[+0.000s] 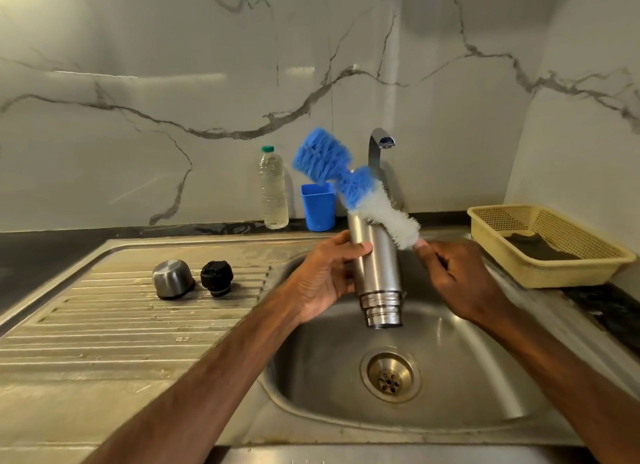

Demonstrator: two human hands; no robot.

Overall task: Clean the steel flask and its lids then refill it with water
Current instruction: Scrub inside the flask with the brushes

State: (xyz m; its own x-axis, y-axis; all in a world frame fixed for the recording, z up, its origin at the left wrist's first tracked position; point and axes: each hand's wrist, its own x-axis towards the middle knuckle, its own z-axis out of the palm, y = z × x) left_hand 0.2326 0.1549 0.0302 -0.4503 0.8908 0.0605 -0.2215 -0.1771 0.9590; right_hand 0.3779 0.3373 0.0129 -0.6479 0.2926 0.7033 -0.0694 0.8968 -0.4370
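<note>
One wide stainless-steel sink [467,377] under everything, with a ribbed draining board [121,325] to the left and a round basin to the right. Behind it, a curved chrome tap [379,148], nothing visibly running. On the counter to the right, a yellow perforated plastic basket [554,276] with a dark cloth inside.

Over the basin, tilted with its threaded mouth downward: the tall cylindrical steel flask [377,266], gripped round the middle by the left hand [322,283], fingers curled about the barrel. Lying across the outside of the flask's upturned base, a long bottle brush [349,183] with blue bristles at the tip and white below. Pinched at the handle end by the right hand [457,276], handle mostly hidden in the fingers.

By the wall, a clear plastic bottle with a green cap [273,190], just beside a small blue plastic cup [318,207]. On the draining board, well apart from the flask and side by side: a domed steel outer lid [172,278] and a black plastic inner stopper [217,277], neither in hand.

Judged as the scrubbing step, working the flask's outside or pausing between strokes. Inside scrubbed or not: cannot tell.

Next, most likely: bring mouth and brush tip into line, feed the bristles in straight, and keep the left grip firm against slipping on smooth steel. After that, both lids, a rinse under the tap, then the refill.
</note>
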